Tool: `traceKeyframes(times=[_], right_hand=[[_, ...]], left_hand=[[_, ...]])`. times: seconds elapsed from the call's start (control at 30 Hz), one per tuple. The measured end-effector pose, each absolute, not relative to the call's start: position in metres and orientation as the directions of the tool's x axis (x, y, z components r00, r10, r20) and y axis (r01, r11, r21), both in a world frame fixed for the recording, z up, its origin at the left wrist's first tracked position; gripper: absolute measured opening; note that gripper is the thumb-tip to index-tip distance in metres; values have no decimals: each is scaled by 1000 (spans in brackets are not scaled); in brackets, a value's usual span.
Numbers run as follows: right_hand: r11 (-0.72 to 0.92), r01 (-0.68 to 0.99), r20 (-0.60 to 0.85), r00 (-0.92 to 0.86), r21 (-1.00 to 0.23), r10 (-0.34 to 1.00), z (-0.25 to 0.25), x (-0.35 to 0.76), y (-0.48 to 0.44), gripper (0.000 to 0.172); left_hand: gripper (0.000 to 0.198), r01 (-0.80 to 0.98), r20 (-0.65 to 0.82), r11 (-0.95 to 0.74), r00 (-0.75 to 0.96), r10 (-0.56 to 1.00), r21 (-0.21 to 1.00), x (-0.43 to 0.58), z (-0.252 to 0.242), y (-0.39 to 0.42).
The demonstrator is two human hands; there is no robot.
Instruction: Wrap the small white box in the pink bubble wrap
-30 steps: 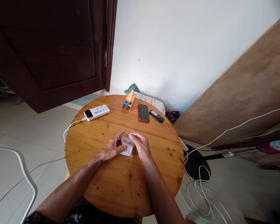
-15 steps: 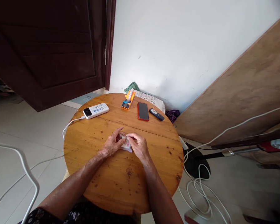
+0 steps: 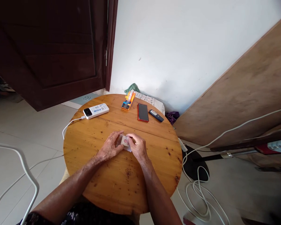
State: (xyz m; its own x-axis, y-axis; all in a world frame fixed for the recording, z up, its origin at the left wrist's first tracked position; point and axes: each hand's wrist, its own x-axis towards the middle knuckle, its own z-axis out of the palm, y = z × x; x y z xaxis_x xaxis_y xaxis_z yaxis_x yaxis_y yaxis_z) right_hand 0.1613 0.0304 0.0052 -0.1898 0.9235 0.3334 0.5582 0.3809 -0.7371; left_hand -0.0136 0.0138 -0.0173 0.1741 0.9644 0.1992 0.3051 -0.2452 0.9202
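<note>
A small pale packet (image 3: pixel 125 141) with a reddish print and a clear, plastic-looking edge lies on the round wooden table (image 3: pixel 103 184), between my two hands. My left hand (image 3: pixel 111 145) grips its left side, thumb at the near edge and fingers along the far edge. My right hand (image 3: pixel 137 146) closes on the right side, with thumb and forefinger pinched at the upper right corner. Fingers cover parts of the packet, and its exact kind is not clear.
Beyond the hands are a white power bank (image 3: pixel 96 111) with a cable, an orange tape dispenser (image 3: pixel 128 100), a red-cased phone (image 3: pixel 143 112) and a dark blue handheld device (image 3: pixel 156 115). A dark door (image 3: pixel 67 62) stands at left; coiled white cable (image 3: pixel 202 200) lies on the floor at right.
My left fingers and thumb have spread further apart, and more of the packet's printed face shows. My right hand has shifted slightly at the packet's corner. The view moved a little.
</note>
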Motion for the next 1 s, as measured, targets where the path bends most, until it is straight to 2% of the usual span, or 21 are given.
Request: traceKeyframes(times=[0.17,0.53,0.63,0.8,1.0], right_hand=[[395,553,361,-176,-733,916,10,163,28,19],[388,590,340,-197,-708,920,15,164,25,20],[404,626,333,-235,-667,913,16,166,26,22],[522,638,335,-401,-566,853,21,173,26,19],[611,662,410,-459,-434,789,29,178,22,20]], left_hand=[[45,276,206,-249,175,963,928,-12,-15,15],[41,251,161,-200,166,973,947,-12,-5,13],[40,239,154,-190,164,974,952,-12,-3,12],[36,268,150,-189,159,976,945,-12,-7,15],[40,231,151,-185,157,976,955,-14,-15,16]])
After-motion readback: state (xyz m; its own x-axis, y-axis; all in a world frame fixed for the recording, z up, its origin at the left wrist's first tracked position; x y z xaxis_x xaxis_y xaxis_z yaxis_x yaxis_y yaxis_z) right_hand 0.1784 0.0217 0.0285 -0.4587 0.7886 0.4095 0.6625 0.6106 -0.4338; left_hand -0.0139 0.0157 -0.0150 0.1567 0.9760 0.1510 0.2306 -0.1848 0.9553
